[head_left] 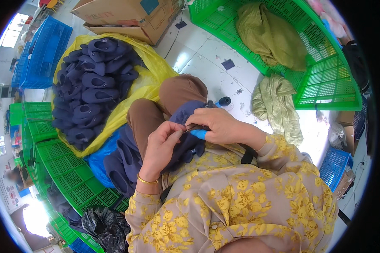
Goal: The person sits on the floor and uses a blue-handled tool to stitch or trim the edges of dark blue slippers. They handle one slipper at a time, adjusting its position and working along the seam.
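Observation:
My left hand (164, 137) is closed in a pinch, thumb against forefinger, right beside the fingertips of my right hand. My right hand (221, 124) is bent over with its fingers pressed together, and blue tape (199, 134) wraps one finger. Something thin and dark shows between the two hands, too small to name. Beneath them a navy fabric piece (181, 145) lies across my lap, partly hidden. Several navy shoe-shaped pieces (123, 162) rest at my left side. Past my right hand is a small blue and black cylinder (223, 101).
A yellow sack (150, 76) at the left holds a heap of navy slipper-like pieces (98, 81). Green crates stand at the left (74, 168) and far right (321, 99), the right one with olive cloth (270, 38). A cardboard box (118, 17) stands ahead; scraps litter the tiled floor (198, 55).

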Available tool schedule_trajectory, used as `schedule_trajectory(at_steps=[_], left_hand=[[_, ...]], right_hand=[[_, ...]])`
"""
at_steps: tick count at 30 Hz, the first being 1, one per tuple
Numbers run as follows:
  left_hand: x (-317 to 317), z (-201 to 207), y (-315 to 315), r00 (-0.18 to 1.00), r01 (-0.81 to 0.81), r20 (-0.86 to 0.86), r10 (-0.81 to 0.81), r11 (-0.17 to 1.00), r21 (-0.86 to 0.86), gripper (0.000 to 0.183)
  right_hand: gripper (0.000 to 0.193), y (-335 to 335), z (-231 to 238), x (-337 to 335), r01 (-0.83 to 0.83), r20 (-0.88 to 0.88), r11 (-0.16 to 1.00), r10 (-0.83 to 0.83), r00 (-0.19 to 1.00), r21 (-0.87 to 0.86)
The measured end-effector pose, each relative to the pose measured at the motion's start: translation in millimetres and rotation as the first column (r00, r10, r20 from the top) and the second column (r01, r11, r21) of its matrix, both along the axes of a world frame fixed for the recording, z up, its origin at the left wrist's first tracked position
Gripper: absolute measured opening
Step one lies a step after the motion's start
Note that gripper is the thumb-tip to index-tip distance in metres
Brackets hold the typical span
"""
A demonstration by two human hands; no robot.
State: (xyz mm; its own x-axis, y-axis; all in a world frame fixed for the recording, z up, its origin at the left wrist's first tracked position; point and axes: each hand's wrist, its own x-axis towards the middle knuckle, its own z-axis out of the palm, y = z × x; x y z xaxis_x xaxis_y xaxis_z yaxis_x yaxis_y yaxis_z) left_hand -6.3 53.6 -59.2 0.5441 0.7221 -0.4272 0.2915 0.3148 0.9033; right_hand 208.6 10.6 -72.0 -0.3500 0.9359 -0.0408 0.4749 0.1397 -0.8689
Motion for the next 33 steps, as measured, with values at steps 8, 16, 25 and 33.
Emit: schedule_trajectory(at_steps=[8, 16, 25, 33], left_hand=[[1.1, -8.3, -4.9, 0.997, -0.034, -0.062, 0.037, 0.998, 0.053, 0.006], [-12.0, 2.0, -0.2, 0.964, -0.131, 0.178, 0.195, 0.939, -0.318, 0.006], [-12.5, -6.7, 5.2, 0.957, -0.094, 0.219, 0.192, 0.915, -0.392, 0.006], [-16.0, -4.8, 4.3, 0.953, -0.128, 0.206, 0.222, 0.911, -0.393, 0.008]], right_hand=[[0.018, -9.5, -4.0, -24.4, 0.214, 0.000, 0.949, -0.220, 0.976, 0.232], [0.015, -28.6, -83.4, 108.9, 0.218, -0.537, 0.499, -0.826, -0.174, -0.839], [0.023, -167.7, -212.5, 321.8, 0.632, -0.245, -0.347, -0.710, -0.660, -0.693], [0.020, -27.8, -22.2, 31.3, 0.099, -0.130, 0.863, -0.187, 0.974, -0.495]])
